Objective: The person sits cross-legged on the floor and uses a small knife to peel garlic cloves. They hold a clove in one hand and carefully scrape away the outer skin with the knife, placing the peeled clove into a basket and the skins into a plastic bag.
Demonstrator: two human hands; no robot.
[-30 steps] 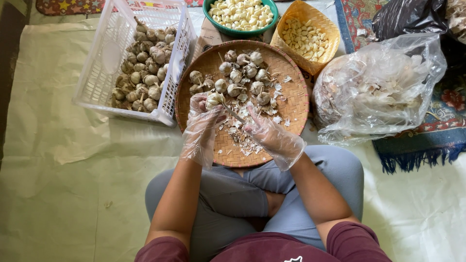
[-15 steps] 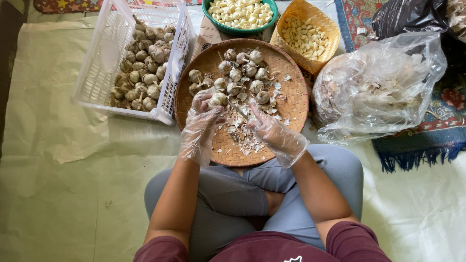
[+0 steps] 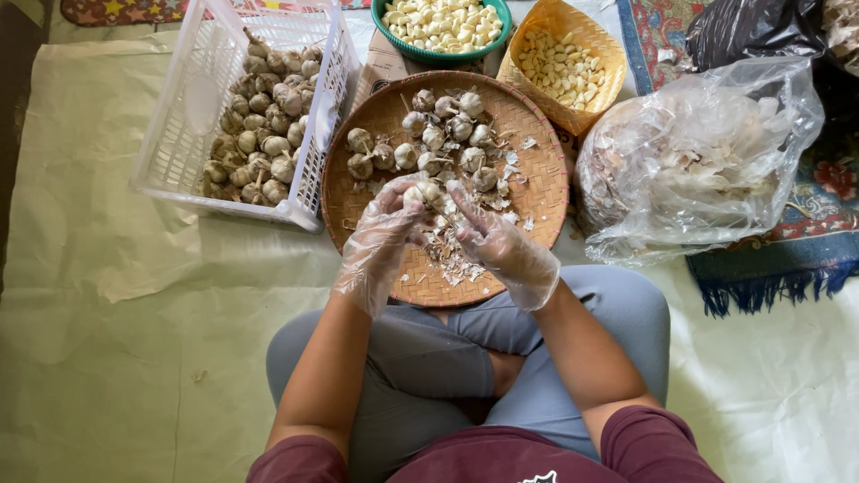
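A clear bag (image 3: 698,161) of husks bulges at right. Both gloved hands, left (image 3: 385,234) and right (image 3: 497,241), pinch a pale, papery bulb (image 3: 422,192) over the tray (image 3: 528,134).

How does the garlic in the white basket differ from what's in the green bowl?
The white basket holds whole garlic bulbs, greyish, papery-skinned, some with stems; the green bowl holds peeled cloves, smooth and pale yellow. The bulbs are larger and round, the cloves small and oblong. The basket is rectangular and slatted, the bowl round and solid. Both sit on the floor beyond the woven tray.
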